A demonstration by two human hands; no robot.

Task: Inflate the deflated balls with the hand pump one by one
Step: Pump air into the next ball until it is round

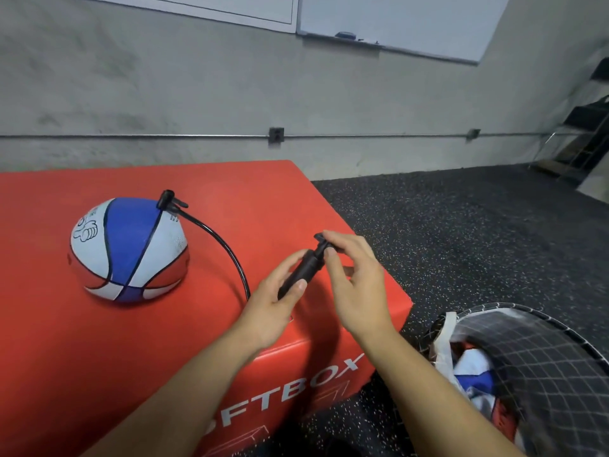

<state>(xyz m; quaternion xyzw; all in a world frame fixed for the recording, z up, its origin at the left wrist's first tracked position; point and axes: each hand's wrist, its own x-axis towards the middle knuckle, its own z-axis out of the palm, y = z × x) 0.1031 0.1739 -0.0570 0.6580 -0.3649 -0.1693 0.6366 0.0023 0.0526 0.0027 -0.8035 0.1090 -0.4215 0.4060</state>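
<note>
A red padded box (99,341) lettered "FTBOX" serves as the counter, on speckled black rubber floor (461,225) by a grey concrete wall (197,87). On it sits a half-flat red, white and blue basketball (128,249), hose-linked to the small black hand pump (301,270). The left hand (273,305) grips the barrel; the right hand (354,275) pinches its handle. A black mesh basket (543,357), cut off at right, holds more balls.

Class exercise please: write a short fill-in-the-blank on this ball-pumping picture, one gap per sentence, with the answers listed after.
1. The ball sits on a ____ box.
2. A black hose joins the ball to the ____.
3. The left hand grips the pump's barrel; the ____ hand pinches its handle.

Answers: red; pump; right
</note>
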